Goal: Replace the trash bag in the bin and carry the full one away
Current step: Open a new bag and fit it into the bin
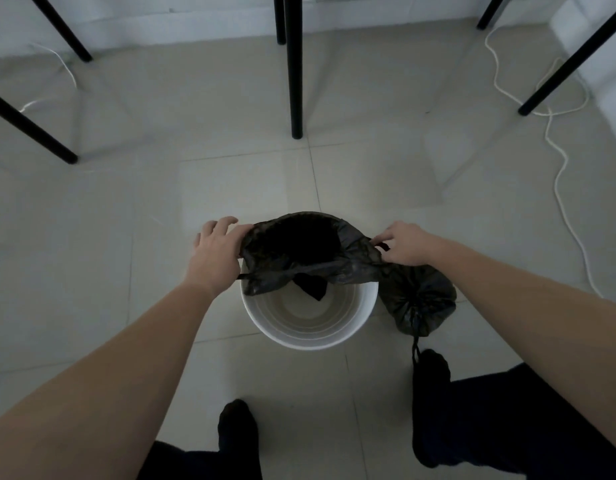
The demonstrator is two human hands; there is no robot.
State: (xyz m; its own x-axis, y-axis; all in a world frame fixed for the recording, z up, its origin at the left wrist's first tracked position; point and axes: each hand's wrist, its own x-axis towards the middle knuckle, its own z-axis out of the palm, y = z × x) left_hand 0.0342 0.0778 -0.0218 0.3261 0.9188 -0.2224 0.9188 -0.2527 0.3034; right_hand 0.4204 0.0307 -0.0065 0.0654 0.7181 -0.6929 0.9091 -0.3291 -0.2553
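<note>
Your left hand point(214, 252) closed on left edge of new black bag point(299, 251); your right hand point(405, 244) pinching its right edge and drawstring. Bag mouth stretched open over far rim of white bin point(310, 327), near rim uncovered. Full bag point(419, 299), tied, on floor point(91, 254) touching bin's right side.

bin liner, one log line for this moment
new bag held open over bin | left hand, right hand gripping edges | full bag beside bin

Open tiled floor point(91, 271) left of the bin point(310, 327); the tied full bag point(419, 299) crowds its right side.
</note>
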